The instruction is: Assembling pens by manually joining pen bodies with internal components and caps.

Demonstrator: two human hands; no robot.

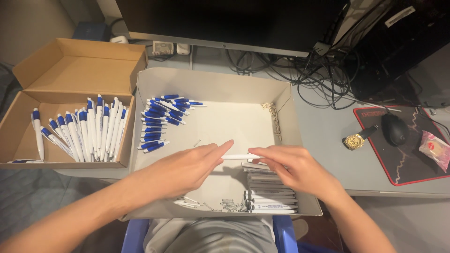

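Both hands meet over a shallow white cardboard tray [286, 100]. A white pen barrel [240, 157] lies level between them: my left hand [187, 168] pinches its left end and my right hand [293, 166] grips its right end. Under my right hand lies a stack of white pen barrels [269, 194]. Small springs [227, 204] and thin refills [187, 203] sit at the tray's near edge. Blue pen parts [159, 122] are heaped at the tray's far left.
An open brown cardboard box [70, 70] at left holds several finished white-and-blue pens [86, 133]. At right, a gold wristwatch [355, 140], a black mouse [394, 129] on a red-edged pad [403, 180] and a wrapped snack [436, 149]. A monitor and tangled cables [318, 75] stand behind.
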